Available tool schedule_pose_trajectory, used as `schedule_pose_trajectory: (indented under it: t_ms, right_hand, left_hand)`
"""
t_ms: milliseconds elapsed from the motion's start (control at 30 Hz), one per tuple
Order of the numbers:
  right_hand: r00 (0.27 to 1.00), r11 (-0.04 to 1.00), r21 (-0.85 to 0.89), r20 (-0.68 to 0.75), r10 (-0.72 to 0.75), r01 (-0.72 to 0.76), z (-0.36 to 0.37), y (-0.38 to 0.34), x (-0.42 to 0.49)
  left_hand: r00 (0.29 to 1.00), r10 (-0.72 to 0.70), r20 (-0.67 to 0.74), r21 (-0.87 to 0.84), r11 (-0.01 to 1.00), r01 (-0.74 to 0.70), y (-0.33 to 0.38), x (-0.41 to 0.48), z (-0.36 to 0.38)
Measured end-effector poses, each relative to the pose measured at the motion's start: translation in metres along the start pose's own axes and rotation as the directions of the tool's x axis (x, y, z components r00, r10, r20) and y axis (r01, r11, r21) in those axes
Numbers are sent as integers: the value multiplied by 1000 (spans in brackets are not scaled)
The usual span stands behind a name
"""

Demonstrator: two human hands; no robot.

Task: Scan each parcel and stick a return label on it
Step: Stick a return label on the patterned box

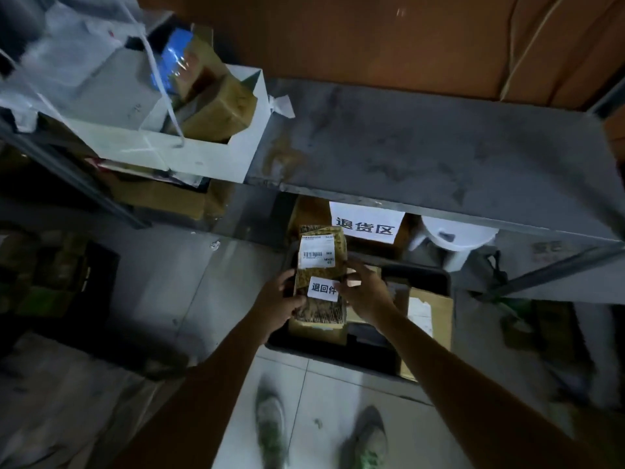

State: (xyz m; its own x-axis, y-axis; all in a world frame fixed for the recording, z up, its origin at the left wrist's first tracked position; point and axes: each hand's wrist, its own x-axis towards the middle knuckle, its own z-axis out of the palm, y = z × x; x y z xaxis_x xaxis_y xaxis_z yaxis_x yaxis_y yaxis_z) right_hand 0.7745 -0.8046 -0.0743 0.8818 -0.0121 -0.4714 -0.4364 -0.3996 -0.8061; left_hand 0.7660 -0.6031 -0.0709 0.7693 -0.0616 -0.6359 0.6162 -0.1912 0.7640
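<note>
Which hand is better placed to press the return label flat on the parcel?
Right, probably. The right hand sits beside the return label, while the left hand grips the left side of the parcel and steadies it.

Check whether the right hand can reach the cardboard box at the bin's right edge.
Probably yes: the cardboard box lies uncovered just beside the right hand, nothing between. But that hand holds the parcel now.

Pale grey sneakers (pixel 270 424) with greenish tints were worn on both feet; the forearms (pixel 449 360) were seen bare.
</note>
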Motion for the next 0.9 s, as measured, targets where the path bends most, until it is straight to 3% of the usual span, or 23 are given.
schedule_pose_trajectory:
  t_ms: [367,733,900]
  right_hand:
    - [983,981,64,-5,182,-181,126,114,175]
    - [967,967,56,-41,250,-247,166,168,227]
    - [975,973,-64,-18,222,-222,154,161,228]
  left_hand:
    - [997,-66,40,50,997,64,-115,204,-50]
    - [996,-89,28,95,992,86,-166,265,-58]
    - [996,-83,15,215,974,77,-166,269,-60]
